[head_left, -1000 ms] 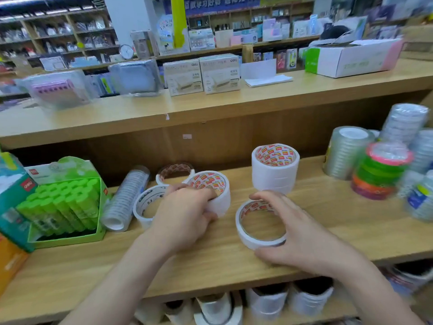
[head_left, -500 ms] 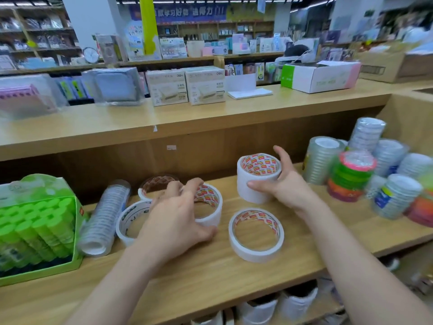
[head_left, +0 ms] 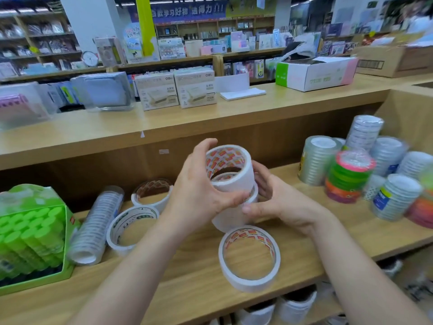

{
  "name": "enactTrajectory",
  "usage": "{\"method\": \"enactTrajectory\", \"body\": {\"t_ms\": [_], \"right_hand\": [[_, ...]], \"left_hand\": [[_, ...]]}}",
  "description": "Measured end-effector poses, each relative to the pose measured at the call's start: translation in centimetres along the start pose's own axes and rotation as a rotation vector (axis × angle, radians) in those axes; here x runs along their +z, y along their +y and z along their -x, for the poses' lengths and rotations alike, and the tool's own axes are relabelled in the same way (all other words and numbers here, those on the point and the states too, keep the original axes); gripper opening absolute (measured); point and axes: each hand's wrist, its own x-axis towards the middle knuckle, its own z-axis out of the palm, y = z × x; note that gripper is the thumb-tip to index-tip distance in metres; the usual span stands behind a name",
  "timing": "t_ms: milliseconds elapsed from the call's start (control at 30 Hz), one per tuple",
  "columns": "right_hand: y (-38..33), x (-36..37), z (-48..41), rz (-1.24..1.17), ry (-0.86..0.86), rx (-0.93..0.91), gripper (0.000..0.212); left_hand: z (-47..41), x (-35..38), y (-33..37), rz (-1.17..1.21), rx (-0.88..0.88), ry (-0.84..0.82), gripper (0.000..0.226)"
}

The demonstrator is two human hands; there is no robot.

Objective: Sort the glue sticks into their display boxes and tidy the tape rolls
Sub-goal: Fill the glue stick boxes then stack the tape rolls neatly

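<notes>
Head view: we're over the wooden shelf, green box of glue sticks far left. Our left hand clamps its fingers round the tilted top tape roll, our right hand grips the lower roll beneath it, and one loose roll lies flat just in front.

— Anything legible?
— Far beyond the left hand, the blue banner reads "学习好物 选得力!!!"
— Closer in?
— The beige boxes on the counter beyond both hands carry "deli" in a top corner and a "5" low down
— The tape?
— The white tape rolls gripped by the left and right hand have red core print, too blurred; likewise the red logo on the green glue stick box, left of the left hand
</notes>
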Motion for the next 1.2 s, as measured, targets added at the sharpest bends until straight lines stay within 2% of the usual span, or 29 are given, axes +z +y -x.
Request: {"method": "enactTrajectory", "body": {"t_ms": [67,200,333,467,567,667,833,1067,1200], "right_hand": [[0.0,-0.7,0.5,-0.010,0.017,-0.042,0.106],[0.2,-1.2,0.7,-0.002,0.067,-0.076,0.092],[0.5,-0.9,0.3,-0.001,0.145,-0.123,0.087],[0.7,-0.7,0.3,0.000,0.194,-0.174,0.073],[0.6,-0.5,0.4,0.016,0.192,-0.178,0.070],[0.4,-0.4,0.7,0.033,0.183,-0.172,0.076],[-0.2,0.2,0.9,0.173,0.097,-0.155,0.116],[0.0,1.4,0.8,0.187,0.180,-0.226,0.104],[-0.4,1.8,1.0,0.197,0.246,-0.243,0.101]], "left_hand": [[-0.1,1.0,-0.2,-0.024,0.000,-0.015,0.108],[0.1,1.5,-1.6,0.190,-0.129,-0.090,0.122],[0.5,0.8,-1.9,0.280,-0.160,-0.169,0.132],[0.8,0.9,-2.0,0.247,-0.148,-0.103,0.127],[0.9,0.8,-2.0,0.130,-0.104,-0.086,0.122],[1.1,0.7,-1.8,0.057,-0.084,-0.081,0.120],[1.5,0.9,-1.6,0.067,-0.106,-0.077,0.121],[1.5,0.4,-1.2,0.234,-0.190,-0.217,0.122],[1.6,0.7,-1.7,0.324,-0.242,-0.171,0.128]]}}
